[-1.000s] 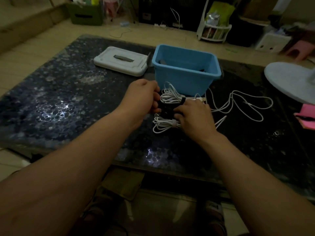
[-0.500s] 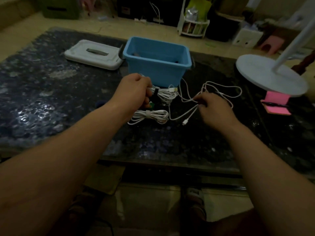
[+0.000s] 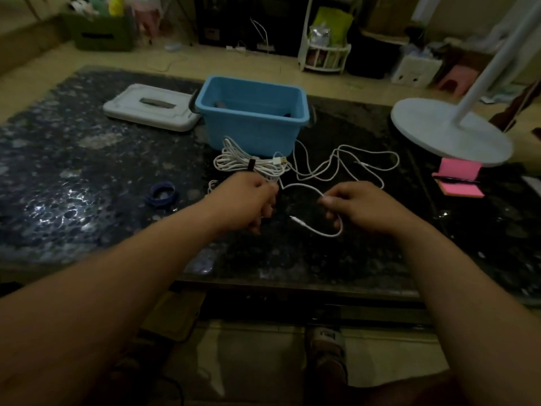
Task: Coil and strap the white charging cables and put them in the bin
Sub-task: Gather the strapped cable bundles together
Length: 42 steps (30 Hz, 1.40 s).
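The room is dim. A dark speckled stone bench (image 3: 73, 177) with a glossy top catches patches of reflected light. Beyond it lies a pale tan floor (image 3: 187, 61). At the far left stands a green crate (image 3: 101, 35) with a handle slot, and near the middle a small white rack (image 3: 325, 57) holding bags. A pink stool (image 3: 458, 79) sits at the far right. A white round stand base (image 3: 448, 133) with a slanting pole rests on the bench's right side.
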Motion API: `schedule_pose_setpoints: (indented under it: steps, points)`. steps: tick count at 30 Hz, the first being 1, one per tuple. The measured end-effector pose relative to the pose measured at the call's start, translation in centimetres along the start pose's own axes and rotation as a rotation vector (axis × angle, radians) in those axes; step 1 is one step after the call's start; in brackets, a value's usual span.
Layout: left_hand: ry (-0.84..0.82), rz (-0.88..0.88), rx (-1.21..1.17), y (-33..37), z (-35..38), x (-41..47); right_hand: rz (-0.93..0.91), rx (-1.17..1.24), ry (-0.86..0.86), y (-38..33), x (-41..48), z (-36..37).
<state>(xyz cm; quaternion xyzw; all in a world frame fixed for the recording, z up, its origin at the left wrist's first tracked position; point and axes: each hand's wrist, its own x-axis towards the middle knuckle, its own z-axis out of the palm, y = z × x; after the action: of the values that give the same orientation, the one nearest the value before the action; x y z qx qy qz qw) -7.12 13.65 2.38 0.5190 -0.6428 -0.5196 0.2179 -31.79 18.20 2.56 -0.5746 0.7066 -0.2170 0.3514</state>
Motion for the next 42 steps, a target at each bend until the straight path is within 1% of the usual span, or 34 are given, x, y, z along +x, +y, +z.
schedule_pose_setpoints:
  steps: [1,3,6,7,8,11,13,16,19,20,21,22,24,25,27,29,31,32,34,36,37,38,39,42]
  points:
    - [-0.084,-0.031,0.043,-0.1,0.7,-0.5,0.027,0.136,0.001,-0.1,-0.8,-0.2]
    - [-0.22,-0.115,0.058,-0.3,2.5,-1.7,0.079,0.323,0.01,-0.2,-2.2,-0.4]
    - [-0.379,-0.293,-0.079,-0.5,4.8,-3.3,0.148,0.513,-0.017,-0.8,-3.7,-0.1]
    - [-0.408,-0.311,-0.155,-0.4,5.4,-3.7,0.16,0.556,-0.043,-1.1,-4.1,0.2]
    - [-0.407,-0.289,-0.231,-0.3,5.8,-4.0,0.166,0.582,-0.075,-1.3,-4.4,0.5]
    - [-0.297,-0.145,-0.413,0.5,6.1,-4.0,0.189,0.605,-0.209,-2.3,-5.2,1.7]
    - [-0.281,-0.125,-0.47,0.8,5.8,-4.0,0.146,0.526,-0.252,-2.7,-5.3,2.7]
    - [-0.285,-0.121,-0.447,0.7,5.1,-4.2,0.07,0.394,-0.219,-3.2,-5.1,3.8]
    - [-0.205,-0.098,-0.373,0.1,4.2,-4.0,-0.06,0.081,-0.191,-3.9,-5.0,3.8]
    - [-0.171,-0.066,-0.295,-0.2,3.7,-3.8,-0.094,-0.013,-0.182,-4.0,-5.0,3.8]
    - [-0.137,-0.015,-0.168,-0.6,3.2,-3.5,-0.117,-0.075,-0.15,-4.2,-4.9,3.8]
    - [-0.115,0.039,-0.016,-0.9,2.6,-3.4,-0.135,-0.12,-0.082,-4.4,-4.8,3.8]
    - [-0.121,0.122,0.247,-1.2,1.9,-3.3,-0.19,-0.218,0.115,-4.9,-4.6,4.1]
    - [-0.13,0.155,0.33,-1.2,1.7,-3.3,-0.244,-0.265,0.177,-5.3,-4.6,4.3]
    - [-0.151,0.224,0.409,-1.0,1.5,-3.6,-0.381,-0.355,0.177,-6.1,-4.2,4.7]
    - [-0.205,0.269,0.319,-0.8,0.7,-3.7,-0.46,-0.411,0.151,-6.7,-3.7,4.8]
    - [-0.262,0.288,0.181,-0.9,-0.9,-3.7,-0.453,-0.404,0.189,-6.9,-3.0,4.4]
    - [-0.271,0.313,0.168,-0.9,-1.8,-3.6,-0.426,-0.389,0.202,-6.9,-2.8,4.2]
    - [-0.246,0.361,0.229,-1.0,-3.5,-3.2,-0.369,-0.335,0.181,-6.8,-2.4,3.7]
    - [-0.188,0.374,0.289,-1.0,-4.9,-2.8,-0.353,-0.286,0.165,-6.9,-2.1,3.4]
    - [-0.145,0.366,0.286,-1.1,-5.5,-2.6,-0.352,-0.282,0.169,-7.0,-1.9,3.4]
    - [-0.099,0.341,0.235,-1.2,-6.0,-2.4,-0.345,-0.285,0.175,-7.1,-1.7,3.4]
    - [-0.059,0.29,0.12,-1.4,-6.5,-2.3,-0.334,-0.278,0.183,-7.2,-1.5,3.5]
    - [-0.004,0.127,-0.41,-1.1,-6.7,-2.2,-0.298,-0.138,0.245,-7.3,-1.0,4.0]
